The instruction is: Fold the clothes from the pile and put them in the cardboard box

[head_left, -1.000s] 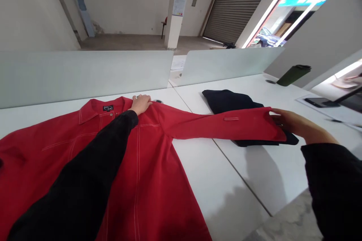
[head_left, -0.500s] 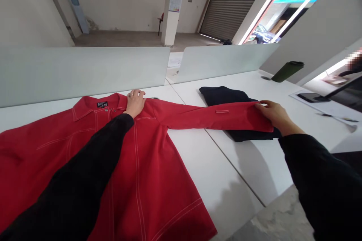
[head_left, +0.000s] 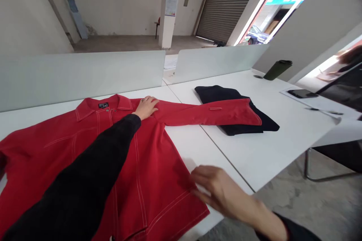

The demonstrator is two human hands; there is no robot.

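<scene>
A red jacket [head_left: 158,158] with white stitching and a dark collar label is spread on the white table, one sleeve stretched to the right. My left hand [head_left: 146,107] lies on the jacket's shoulder beside the collar, fingers extended. My right hand [head_left: 217,188] is by the jacket's lower side edge near the hem, slightly blurred, with a gap between thumb and fingers. Whether it touches the cloth I cannot tell. Under the sleeve's cuff end lies a folded dark garment [head_left: 267,120].
Low frosted partitions [head_left: 107,71] run along the table's [head_left: 226,154] back edge. To the right are a dark green cylindrical object [head_left: 278,70], a phone [head_left: 302,93] on papers, and a pen [head_left: 312,109]. A chair [head_left: 339,154] stands at the right side.
My right hand has let go of the sleeve's cuff and moved down and left to the jacket's side edge. My left hand has shifted slightly right along the shoulder.
</scene>
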